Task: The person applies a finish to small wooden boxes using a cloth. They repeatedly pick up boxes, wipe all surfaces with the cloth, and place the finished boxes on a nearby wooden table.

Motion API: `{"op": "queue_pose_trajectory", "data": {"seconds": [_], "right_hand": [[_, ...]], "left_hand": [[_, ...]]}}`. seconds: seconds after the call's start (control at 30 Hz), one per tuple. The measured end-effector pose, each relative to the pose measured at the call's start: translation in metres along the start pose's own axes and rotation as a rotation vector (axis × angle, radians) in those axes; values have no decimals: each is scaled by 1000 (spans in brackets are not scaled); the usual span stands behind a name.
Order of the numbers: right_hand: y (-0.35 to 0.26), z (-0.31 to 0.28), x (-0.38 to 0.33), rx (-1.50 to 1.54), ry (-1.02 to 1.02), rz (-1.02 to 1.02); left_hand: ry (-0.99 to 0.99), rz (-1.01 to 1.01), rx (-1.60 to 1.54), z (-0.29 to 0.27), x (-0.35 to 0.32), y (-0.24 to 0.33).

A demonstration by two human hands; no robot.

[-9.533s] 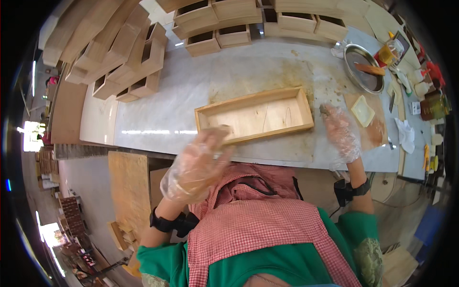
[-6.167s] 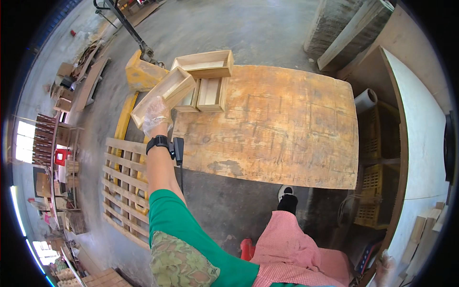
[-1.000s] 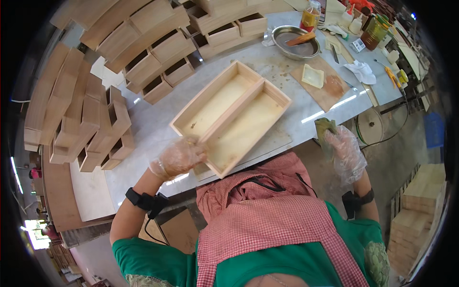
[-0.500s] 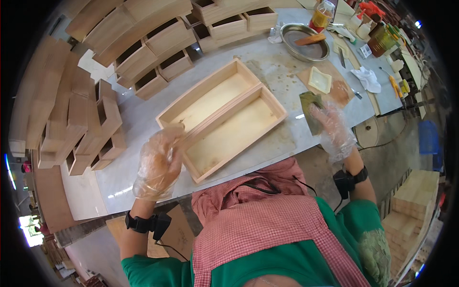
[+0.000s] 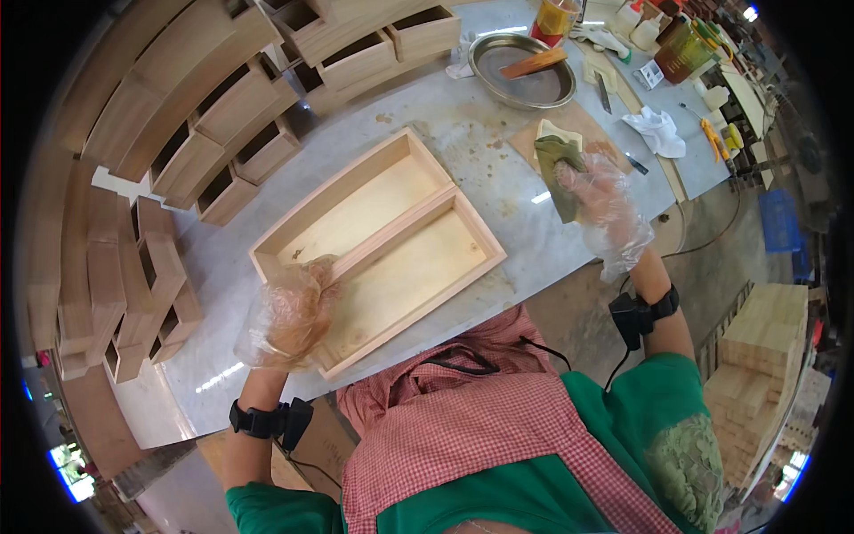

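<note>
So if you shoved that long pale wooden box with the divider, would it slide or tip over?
The long pale wooden box would probably slide: it lies low and flat on the smooth grey worktop. It looks stiff and fairly light, being thin-walled. The gloved left hand resting on its corner may hold it steady.
</note>
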State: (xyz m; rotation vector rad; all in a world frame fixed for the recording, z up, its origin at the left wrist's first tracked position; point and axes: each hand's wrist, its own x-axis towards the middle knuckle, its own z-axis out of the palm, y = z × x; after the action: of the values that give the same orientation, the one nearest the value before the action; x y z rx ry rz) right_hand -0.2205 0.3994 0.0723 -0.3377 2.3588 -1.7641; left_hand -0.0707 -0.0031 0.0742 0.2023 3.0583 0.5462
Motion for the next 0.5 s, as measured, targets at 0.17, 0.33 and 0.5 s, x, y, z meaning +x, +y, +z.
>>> {"op": "queue_pose_trajectory", "data": {"seconds": [0.17, 0.33, 0.5], "right_hand": [[18, -9, 30, -333, 30, -54], [-23, -29, 70, -764, 62, -306], [23, -70, 153, -1343, 69, -349]], "left_hand": [[-65, 4, -18, 2, 5, -6], [-51, 0, -31, 2, 4, -12], [152, 138, 10, -10, 5, 1]]}}
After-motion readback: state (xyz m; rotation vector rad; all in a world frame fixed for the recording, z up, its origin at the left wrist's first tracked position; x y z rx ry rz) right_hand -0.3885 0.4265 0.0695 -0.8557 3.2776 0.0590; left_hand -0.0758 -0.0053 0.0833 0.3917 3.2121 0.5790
